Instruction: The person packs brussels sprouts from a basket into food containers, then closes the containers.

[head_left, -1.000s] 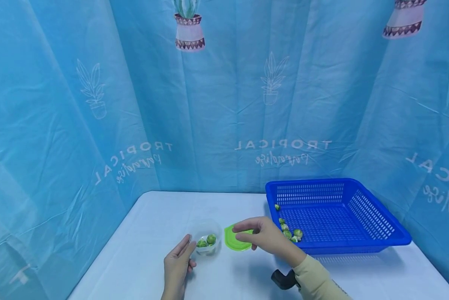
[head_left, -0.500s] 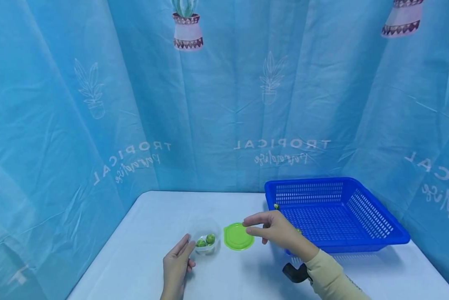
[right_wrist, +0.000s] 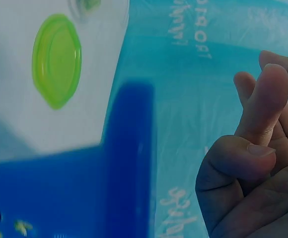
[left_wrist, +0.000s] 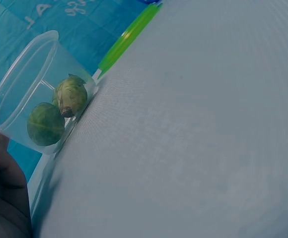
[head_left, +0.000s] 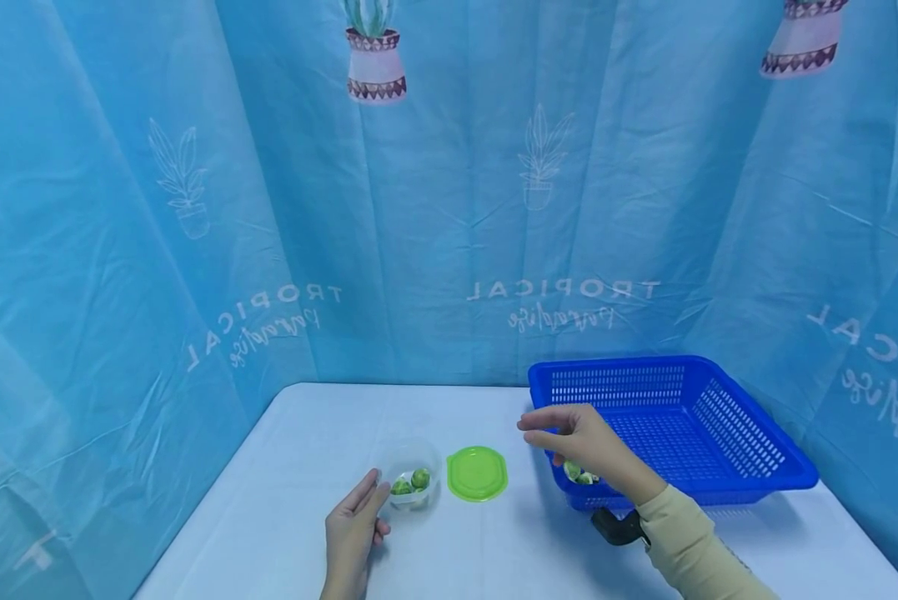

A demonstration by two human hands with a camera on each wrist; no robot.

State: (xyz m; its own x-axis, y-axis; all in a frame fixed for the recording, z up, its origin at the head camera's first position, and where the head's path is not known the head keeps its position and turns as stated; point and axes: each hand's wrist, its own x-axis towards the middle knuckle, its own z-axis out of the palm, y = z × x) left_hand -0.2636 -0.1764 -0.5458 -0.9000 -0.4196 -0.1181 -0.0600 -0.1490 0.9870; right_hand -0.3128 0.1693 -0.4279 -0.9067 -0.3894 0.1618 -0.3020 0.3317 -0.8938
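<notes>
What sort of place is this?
Perhaps a small curtained-off tabletop workspace, though what lies beyond is hidden: a blue printed curtain hangs behind and beside a white table, with a blue basket on it.

the right forearm (head_left: 629, 473) partly hides the basket (head_left: 674, 437).

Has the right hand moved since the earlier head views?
Yes, rightward: the right hand overlapped the lid before; now it sits clear of it, by the basket's left side.
</notes>
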